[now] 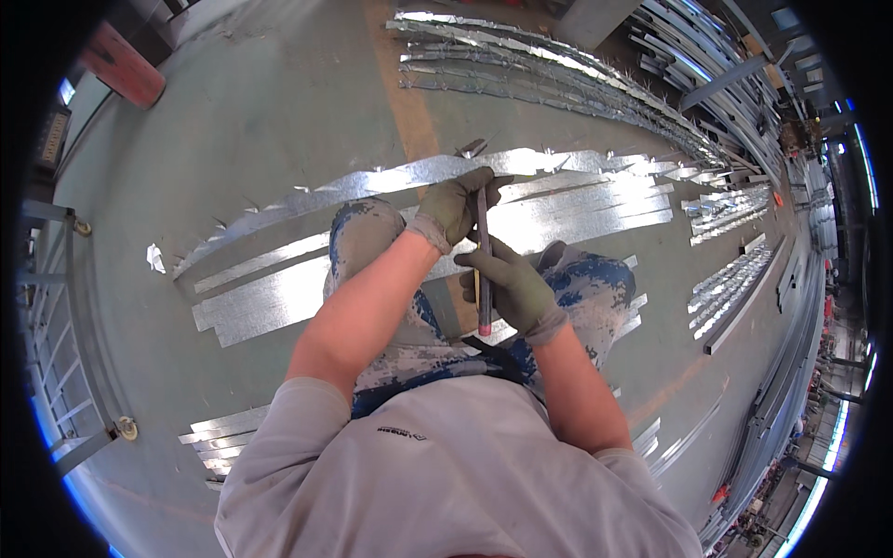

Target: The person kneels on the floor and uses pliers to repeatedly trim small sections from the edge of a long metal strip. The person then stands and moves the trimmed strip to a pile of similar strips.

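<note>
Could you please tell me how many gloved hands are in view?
2: the left hand, at the far end of the dark rod, and the right hand, holding the rod's nearer part. No other shows, though the dim background could hide some.

Olive green is worn on both gloves (523, 290), the dark bar (485, 307) is tipped red, blue-and-grey camouflage is splashed across the trousers (595, 284), silver is flashed by strips (581, 219) against a green floor (233, 139)!
</note>
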`<state>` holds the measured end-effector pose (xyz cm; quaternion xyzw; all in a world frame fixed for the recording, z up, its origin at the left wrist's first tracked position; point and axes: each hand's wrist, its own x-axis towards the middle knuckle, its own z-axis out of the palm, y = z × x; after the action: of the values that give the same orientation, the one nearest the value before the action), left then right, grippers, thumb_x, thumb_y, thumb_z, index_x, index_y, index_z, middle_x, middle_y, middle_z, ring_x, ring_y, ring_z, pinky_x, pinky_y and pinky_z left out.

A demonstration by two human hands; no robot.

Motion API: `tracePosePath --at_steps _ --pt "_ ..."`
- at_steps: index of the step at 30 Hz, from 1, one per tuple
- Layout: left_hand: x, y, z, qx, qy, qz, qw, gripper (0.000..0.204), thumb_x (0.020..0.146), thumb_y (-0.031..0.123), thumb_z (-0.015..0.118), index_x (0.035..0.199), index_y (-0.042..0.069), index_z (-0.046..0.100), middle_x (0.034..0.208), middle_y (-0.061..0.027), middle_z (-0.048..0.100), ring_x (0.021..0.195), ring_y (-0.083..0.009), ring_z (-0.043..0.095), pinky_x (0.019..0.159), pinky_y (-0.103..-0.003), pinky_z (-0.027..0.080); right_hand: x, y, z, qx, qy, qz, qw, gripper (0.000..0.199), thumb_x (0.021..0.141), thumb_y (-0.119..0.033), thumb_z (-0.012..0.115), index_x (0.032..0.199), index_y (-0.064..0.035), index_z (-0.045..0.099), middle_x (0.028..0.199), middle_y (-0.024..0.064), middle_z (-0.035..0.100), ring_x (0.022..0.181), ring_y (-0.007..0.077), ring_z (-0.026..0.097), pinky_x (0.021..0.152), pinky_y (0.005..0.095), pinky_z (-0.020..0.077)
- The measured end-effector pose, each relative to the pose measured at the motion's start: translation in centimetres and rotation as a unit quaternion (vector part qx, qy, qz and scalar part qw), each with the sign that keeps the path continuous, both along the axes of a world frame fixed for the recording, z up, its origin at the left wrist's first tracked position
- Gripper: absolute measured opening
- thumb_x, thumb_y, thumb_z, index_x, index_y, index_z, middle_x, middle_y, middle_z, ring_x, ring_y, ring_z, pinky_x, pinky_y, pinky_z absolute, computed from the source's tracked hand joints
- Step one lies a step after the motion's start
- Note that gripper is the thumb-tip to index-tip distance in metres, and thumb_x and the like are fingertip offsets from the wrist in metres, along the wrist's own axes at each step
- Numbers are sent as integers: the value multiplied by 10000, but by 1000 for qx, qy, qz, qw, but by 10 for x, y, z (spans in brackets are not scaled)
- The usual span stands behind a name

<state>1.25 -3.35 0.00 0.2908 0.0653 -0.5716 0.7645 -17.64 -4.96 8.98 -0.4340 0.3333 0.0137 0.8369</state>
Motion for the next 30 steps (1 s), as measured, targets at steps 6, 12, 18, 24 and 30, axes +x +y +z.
tracePosePath --at_steps 6,12,18,24,30 --pt "1 3 12 -38 30 13 999 195 1104 68 676 1215 -91 653 1212 -298 758 807 -234 738 736 -310 661 -25 -13 -58 319 -189 -24 928 681 1123 -453 660 1626 -25 491 1287 137 748 1040 269 762 861 420 631" --pt "5 9 14 -69 98 4 993 318 1079 50 702 1360 -66 609 1424 -335 646 897 -290 775 674 -272 648 -12 13 -105 516 -265 -29 814 689 1038 -578 720 1501 -77 629 1185 110 775 961 299 773 730 462 656" --pt "0 17 50 -85 68 20 994 600 1113 83 656 1656 212 436 1387 -337 676 779 -160 768 638 -249 679 3 34 -62 493 -297 -40 816 740 1119 -509 618 1689 -82 418 1202 43 720 1007 273 769 801 513 658" --pt "-3 19 65 -75 27 16 997 699 1092 108 696 1703 251 389 1345 -317 722 751 -159 758 608 -249 650 12 28 -61 517 -348 6 782 498 1074 -415 713 1486 -170 577 880 56 641 652 235 621 526 425 481" --pt "-1 14 59 -90 47 12 995 644 1089 39 673 1671 206 454 1351 -252 705 1107 -283 743 678 -248 644 8 16 -57 485 -308 6 818 465 1066 -376 724 1459 -172 583 784 57 617 541 221 574 476 421 438"
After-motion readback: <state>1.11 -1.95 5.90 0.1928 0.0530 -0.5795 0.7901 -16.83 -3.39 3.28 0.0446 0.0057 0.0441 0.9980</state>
